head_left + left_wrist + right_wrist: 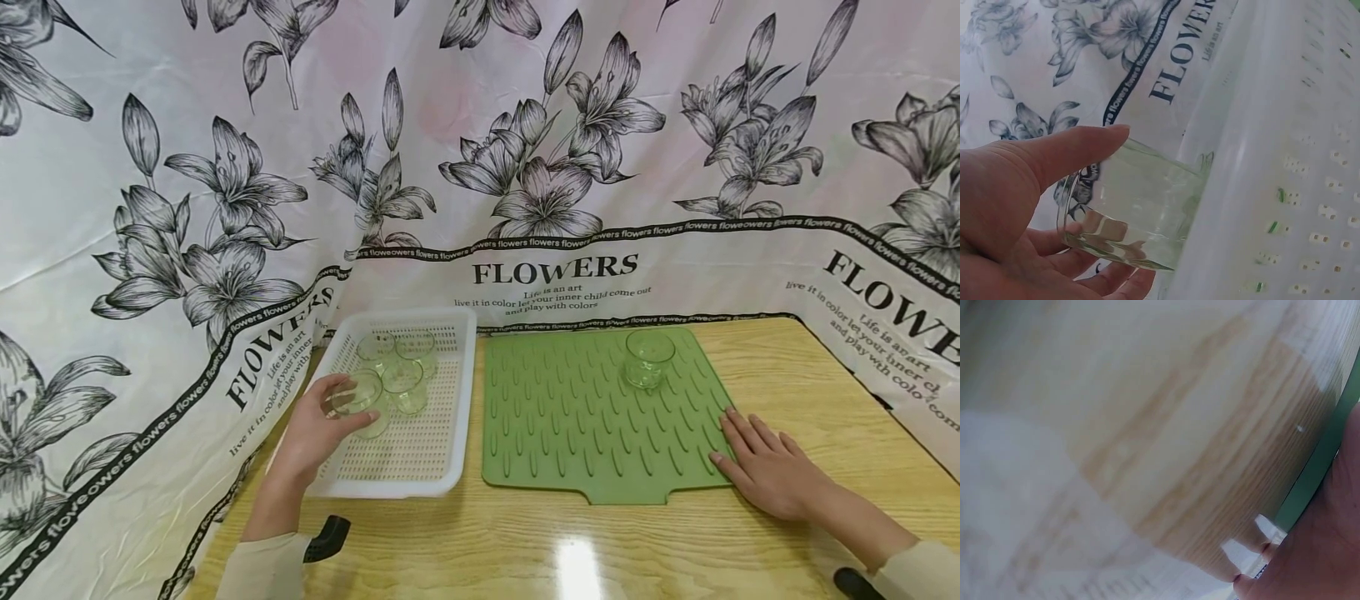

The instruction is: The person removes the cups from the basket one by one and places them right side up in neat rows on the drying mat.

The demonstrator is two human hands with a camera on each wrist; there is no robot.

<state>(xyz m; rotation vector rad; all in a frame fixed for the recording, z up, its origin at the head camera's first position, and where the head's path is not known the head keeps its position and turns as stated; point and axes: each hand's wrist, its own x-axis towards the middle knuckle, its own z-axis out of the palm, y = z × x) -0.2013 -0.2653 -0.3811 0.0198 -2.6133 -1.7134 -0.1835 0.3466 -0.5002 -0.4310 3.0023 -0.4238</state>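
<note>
My left hand grips a clear drinking glass at the left side of a white perforated basket. Thumb and fingers lie on opposite sides of the glass near its rim. In the left wrist view the basket's wall hides the lower end of the held glass. Close beside it, several more clear glasses stand in the basket. My right hand lies flat, fingers straight, with its fingertips at the right edge of a green ridged mat. Another clear glass stands on the mat's far right part.
Basket and mat lie side by side on a light wooden table, a narrow gap between them. A white curtain with black flower prints closes off the back and both sides, right behind the basket and mat.
</note>
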